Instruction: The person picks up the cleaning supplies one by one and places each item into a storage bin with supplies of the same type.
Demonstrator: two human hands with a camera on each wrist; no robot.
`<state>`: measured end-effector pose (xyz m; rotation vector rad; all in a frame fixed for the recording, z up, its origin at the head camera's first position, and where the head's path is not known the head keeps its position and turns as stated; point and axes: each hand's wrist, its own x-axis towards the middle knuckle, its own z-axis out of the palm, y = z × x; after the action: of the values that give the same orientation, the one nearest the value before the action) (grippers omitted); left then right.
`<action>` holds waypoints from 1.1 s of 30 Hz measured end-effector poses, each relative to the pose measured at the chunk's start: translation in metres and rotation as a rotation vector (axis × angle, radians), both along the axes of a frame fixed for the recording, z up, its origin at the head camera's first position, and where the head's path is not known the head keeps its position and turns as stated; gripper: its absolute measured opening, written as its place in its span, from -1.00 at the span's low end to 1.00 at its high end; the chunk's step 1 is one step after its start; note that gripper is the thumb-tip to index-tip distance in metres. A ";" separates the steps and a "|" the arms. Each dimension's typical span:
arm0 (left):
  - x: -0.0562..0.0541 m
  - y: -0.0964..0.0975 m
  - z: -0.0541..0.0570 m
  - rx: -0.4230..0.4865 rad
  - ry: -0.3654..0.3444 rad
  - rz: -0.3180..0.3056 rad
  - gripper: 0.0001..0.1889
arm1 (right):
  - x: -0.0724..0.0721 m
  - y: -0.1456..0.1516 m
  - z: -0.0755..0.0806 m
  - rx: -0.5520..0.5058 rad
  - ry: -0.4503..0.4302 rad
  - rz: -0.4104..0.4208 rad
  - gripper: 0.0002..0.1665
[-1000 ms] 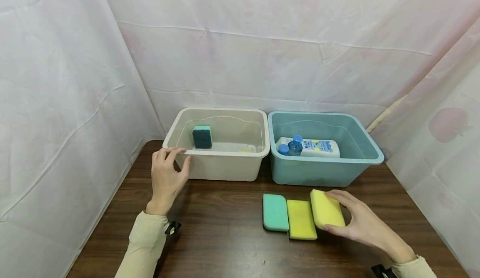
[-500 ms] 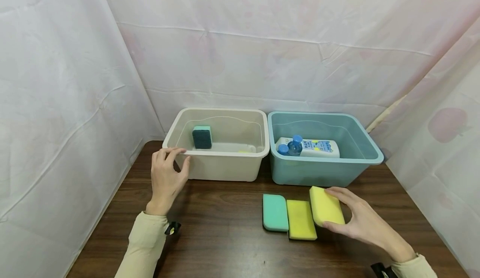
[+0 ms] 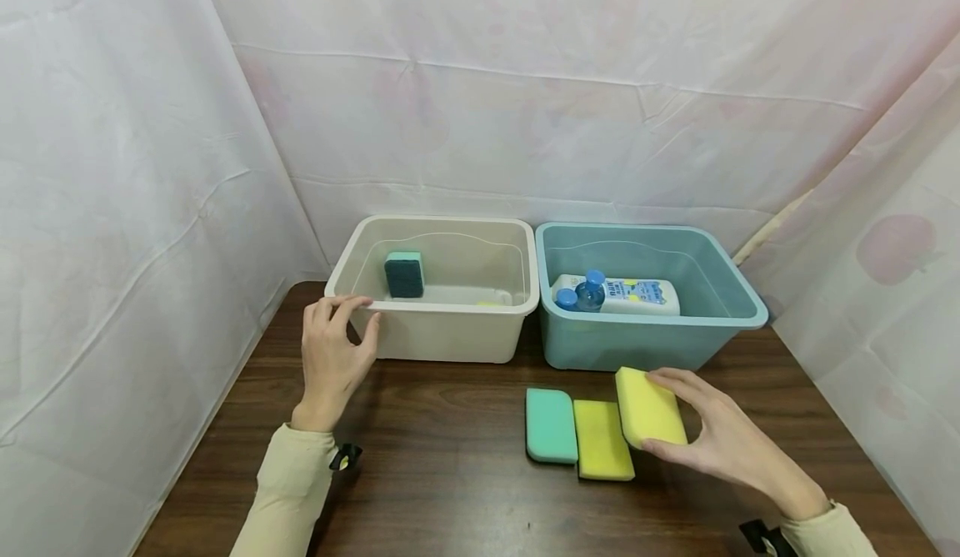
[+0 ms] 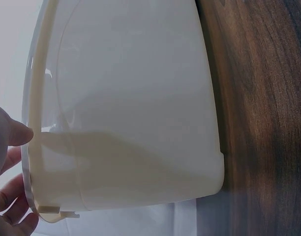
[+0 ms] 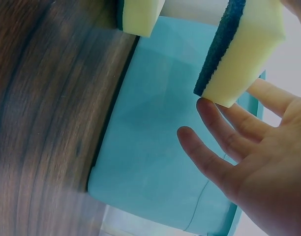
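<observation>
In the head view my right hand (image 3: 723, 432) pinches a yellow sponge (image 3: 648, 407) by its edges, lifted above the table and tilted. Its dark scouring side (image 5: 222, 46) shows in the right wrist view. Left of it, a green sponge (image 3: 551, 426) and another yellow sponge (image 3: 603, 440) lie side by side on the table. My left hand (image 3: 335, 361) holds the front left rim of the beige bin (image 3: 442, 336), thumb on the outer side. Inside that bin a green sponge with a dark pad (image 3: 404, 275) stands upright, and a bit of something yellow (image 3: 493, 303) shows.
A blue bin (image 3: 630, 347) stands against the beige one on the right. It holds a white bottle (image 3: 641, 297) lying down and two blue-capped bottles (image 3: 590, 292). White curtains hang behind and at both sides of the brown wooden table (image 3: 450, 474).
My right hand has raised the yellow sponge a little and moved it slightly away from me and to the left. My left hand has stayed on the beige bin's rim.
</observation>
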<state>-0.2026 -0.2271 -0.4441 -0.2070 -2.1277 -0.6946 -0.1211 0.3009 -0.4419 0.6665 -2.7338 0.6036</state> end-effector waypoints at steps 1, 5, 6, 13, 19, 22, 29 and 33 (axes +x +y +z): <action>0.000 0.000 0.000 0.000 -0.002 0.002 -0.75 | 0.000 0.000 0.000 0.001 -0.001 0.000 0.00; 0.000 0.000 0.000 -0.002 -0.001 0.004 -0.75 | 0.000 -0.001 0.002 0.001 -0.005 -0.001 0.00; 0.000 -0.001 0.000 -0.002 -0.001 0.004 -0.75 | 0.000 -0.001 0.002 0.000 -0.005 -0.001 0.00; -0.001 -0.001 0.000 -0.002 0.007 -0.003 -0.76 | -0.002 -0.003 0.007 0.001 0.001 0.010 0.01; -0.001 -0.001 -0.001 0.000 0.012 -0.004 -0.76 | -0.005 -0.006 0.013 0.011 -0.002 0.024 0.01; -0.001 0.000 -0.001 0.002 0.018 -0.005 -0.76 | -0.007 -0.007 0.016 0.021 0.006 0.030 0.02; -0.001 0.000 -0.001 0.001 0.019 -0.005 -0.76 | -0.009 -0.010 0.019 0.021 0.006 0.028 0.01; -0.001 0.000 -0.001 0.002 0.020 -0.006 -0.76 | -0.009 -0.011 0.019 0.020 0.007 0.027 0.00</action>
<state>-0.2040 -0.2273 -0.4451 -0.2190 -2.1086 -0.6954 -0.1301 0.2898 -0.4234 0.7095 -2.7320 0.5796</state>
